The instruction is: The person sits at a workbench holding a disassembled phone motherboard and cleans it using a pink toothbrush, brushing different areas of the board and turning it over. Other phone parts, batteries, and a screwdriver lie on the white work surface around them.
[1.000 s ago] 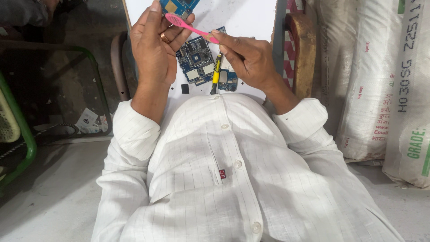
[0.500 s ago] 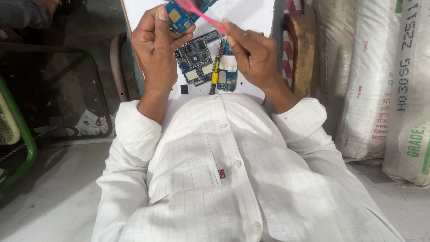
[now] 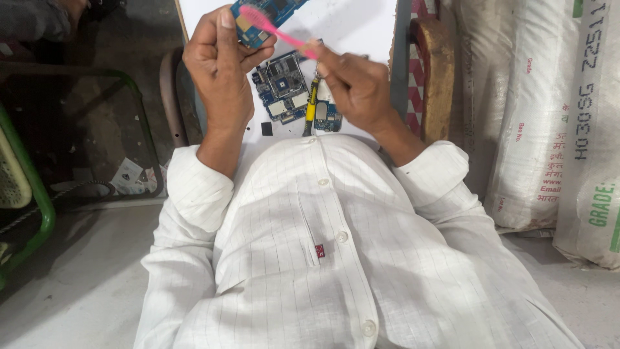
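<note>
Here the white sacks [image 3: 549, 110] take up the right side, standing upright against one another on the pale floor [image 3: 77, 278]. Next in size is the person's white shirt [image 3: 323, 258], faintly checked and buttoned down the front, filling the lower middle of the view. At the left stands a green metal frame [image 3: 39, 194] over a dark patch of ground. Beyond the shirt lies a white board [image 3: 361, 26], which carries the small work; a wooden piece [image 3: 439, 71] runs just beside its right edge.

Near the board's near edge, about midway along it, rests a blue circuit board [image 3: 284, 90] with grey metal shields, and touching its right side lies a yellow-handled screwdriver [image 3: 311, 110], roughly upright in the view. A tiny black chip [image 3: 267, 128] sits alone by the near edge, a little to the left.

The left hand [image 3: 219, 71] is raised over the board's left part, its fingers curled shut around a second, smaller blue circuit board [image 3: 258, 16]; thumb and forefinger pinch its lower end, so most of it rises clear above the fingertips towards the far edge. The right hand [image 3: 355, 84] is closed on the handle of a pink toothbrush [image 3: 278, 29], held between thumb and fingers. The brush slants up and left from that grip, and its bristled head lies on the held board's face, just beside the left thumb.
</note>
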